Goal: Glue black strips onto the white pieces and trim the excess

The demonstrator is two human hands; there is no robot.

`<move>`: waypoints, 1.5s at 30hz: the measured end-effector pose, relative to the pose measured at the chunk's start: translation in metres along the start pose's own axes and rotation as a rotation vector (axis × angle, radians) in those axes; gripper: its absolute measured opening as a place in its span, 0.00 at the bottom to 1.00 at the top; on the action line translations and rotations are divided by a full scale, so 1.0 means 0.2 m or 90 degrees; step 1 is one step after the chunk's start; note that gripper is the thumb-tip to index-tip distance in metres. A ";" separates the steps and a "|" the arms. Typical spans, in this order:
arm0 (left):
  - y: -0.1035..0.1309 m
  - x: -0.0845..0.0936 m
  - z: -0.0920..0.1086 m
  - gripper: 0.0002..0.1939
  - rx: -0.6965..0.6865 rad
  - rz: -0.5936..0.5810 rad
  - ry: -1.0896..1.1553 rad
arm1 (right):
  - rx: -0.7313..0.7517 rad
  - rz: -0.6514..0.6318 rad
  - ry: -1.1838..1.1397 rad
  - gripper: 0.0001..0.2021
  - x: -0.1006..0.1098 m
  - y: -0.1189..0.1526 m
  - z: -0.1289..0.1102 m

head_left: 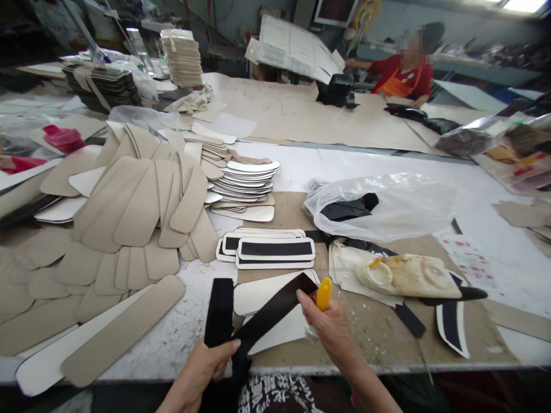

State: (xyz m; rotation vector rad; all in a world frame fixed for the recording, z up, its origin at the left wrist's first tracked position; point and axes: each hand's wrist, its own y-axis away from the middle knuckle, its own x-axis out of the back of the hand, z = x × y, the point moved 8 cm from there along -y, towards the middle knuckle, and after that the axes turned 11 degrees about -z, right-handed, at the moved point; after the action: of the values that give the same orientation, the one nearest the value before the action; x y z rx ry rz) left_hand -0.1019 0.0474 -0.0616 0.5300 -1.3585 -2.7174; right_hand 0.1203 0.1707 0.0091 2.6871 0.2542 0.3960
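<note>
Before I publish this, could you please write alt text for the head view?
A person's left hand and right hand hold a black strip at a worktable, the right also gripping a yellow-handled tool. Beige panels lie heaped at left, and white pieces bearing black strips sit mid-table; beyond is a co-worker in red.

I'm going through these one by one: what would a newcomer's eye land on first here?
Probably the big fanned heap of beige pieces filling the left side. Next, at the front centre, comes the bright yellow handle in the right hand, with a black strip stretched between it and the left hand. Farther back, upper right, a person in red and orange stands out.
</note>
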 end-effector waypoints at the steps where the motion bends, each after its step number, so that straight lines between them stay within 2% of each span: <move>1: 0.00 0.02 0.03 0.21 -0.015 0.018 0.002 | -0.017 0.000 -0.003 0.17 0.02 -0.01 0.04; 5: -0.03 0.07 0.15 0.16 -0.055 0.092 -0.022 | -0.070 -0.014 -0.026 0.16 0.09 -0.06 0.21; 8: -0.08 0.06 0.21 0.16 -0.058 0.125 -0.079 | -0.058 0.007 0.055 0.15 0.16 -0.10 0.28; 13: -0.17 0.03 0.27 0.15 -0.059 0.143 -0.122 | 0.007 0.011 0.244 0.14 0.22 -0.16 0.28; 19: -0.26 0.05 0.31 0.16 -0.051 0.225 -0.289 | -0.024 0.017 0.431 0.12 0.24 -0.24 0.31; 24: -0.35 0.07 0.31 0.18 -0.051 0.253 -0.457 | -0.087 0.008 0.597 0.12 0.22 -0.28 0.33; 29: -0.41 0.10 0.27 0.21 -0.005 0.291 -0.558 | -0.145 -0.025 0.669 0.12 0.19 -0.32 0.35; 37: -0.43 0.11 0.24 0.21 0.004 0.282 -0.514 | -0.204 -0.084 0.649 0.12 0.20 -0.36 0.41; 45: -0.47 0.15 0.19 0.16 0.001 0.258 -0.456 | -0.193 -0.108 0.572 0.12 0.21 -0.41 0.46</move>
State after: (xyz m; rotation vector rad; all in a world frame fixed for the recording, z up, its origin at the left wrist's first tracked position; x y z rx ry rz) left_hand -0.1327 0.1279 -0.1236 -0.7190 -1.3684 -2.6283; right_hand 0.1793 0.2190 -0.0966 2.0111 0.6057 1.4349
